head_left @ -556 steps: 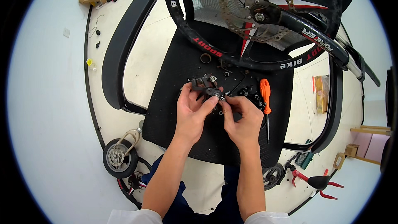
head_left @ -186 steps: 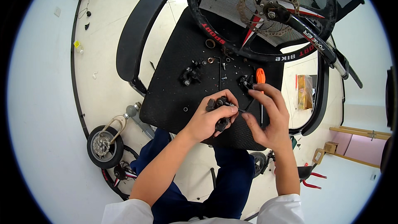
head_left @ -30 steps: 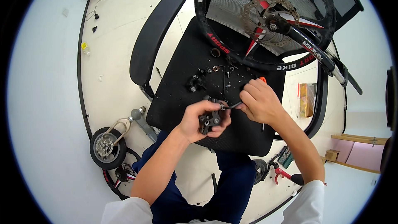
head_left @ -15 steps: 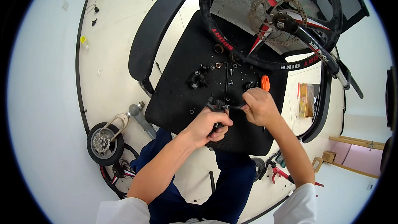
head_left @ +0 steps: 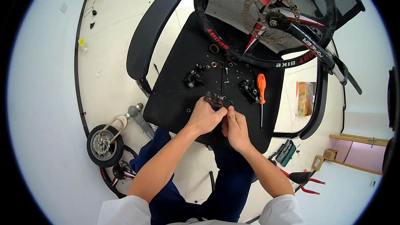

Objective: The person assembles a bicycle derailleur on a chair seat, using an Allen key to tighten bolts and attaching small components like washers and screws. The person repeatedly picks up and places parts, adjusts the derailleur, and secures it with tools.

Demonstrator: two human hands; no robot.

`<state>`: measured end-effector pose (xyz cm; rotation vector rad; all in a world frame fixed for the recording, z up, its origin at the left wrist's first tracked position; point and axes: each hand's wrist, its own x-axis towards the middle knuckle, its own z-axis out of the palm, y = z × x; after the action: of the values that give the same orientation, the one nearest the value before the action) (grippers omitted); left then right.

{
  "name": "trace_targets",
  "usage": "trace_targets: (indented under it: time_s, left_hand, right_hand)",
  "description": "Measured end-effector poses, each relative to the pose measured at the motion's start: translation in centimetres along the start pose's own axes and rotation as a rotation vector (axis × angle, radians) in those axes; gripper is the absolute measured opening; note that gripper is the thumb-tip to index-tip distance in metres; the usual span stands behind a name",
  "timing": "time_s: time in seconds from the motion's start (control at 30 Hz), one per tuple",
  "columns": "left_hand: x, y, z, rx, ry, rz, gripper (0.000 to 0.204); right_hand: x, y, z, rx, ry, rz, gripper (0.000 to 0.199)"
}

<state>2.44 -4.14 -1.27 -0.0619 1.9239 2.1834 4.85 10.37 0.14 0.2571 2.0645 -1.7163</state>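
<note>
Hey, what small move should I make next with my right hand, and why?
Probably give the hex key in your right hand a small turn: its bent end appears set against the black brake caliper, which your left hand grips.

The room is bright, with light spread out evenly and only soft, faint shadows. The wall (head_left: 41,83) and the floor (head_left: 112,54) look pale and glowing. The black seat (head_left: 166,104) stays very dark, so the black metal part (head_left: 214,102) is hard to see against it. The middle looks mostly clear. Near the sides, straight lines bend, and the corners go all black with bluish edges.
</note>
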Motion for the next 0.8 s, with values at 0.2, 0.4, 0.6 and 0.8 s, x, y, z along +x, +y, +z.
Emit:
trace_targets:
  time_s: [0.2,0.4,0.6,0.8]
  left_hand:
    - [0.0,0.0,0.3,0.134,-0.012,0.016,0.019]
    - [0.4,2.4,0.7,-0.124,-0.109,-0.147,0.017]
    - [0.5,2.1,-1.6,-0.804,-0.406,-0.474,0.020]
    - [-0.2,2.8,-0.9,-0.962,-0.440,-0.734,0.035]
  right_hand:
    - [-1.7,-4.6,0.9,0.531,-0.081,0.460,0.052]
    - [-2.2,-4.6,-1.6,0.449,-0.229,0.369,0.053]
    - [-4.5,-7.9,-3.2,-0.717,-0.024,-0.600,0.025]
    - [-2.8,-10.9,-3.4,-1.300,-0.414,-1.339,0.029]
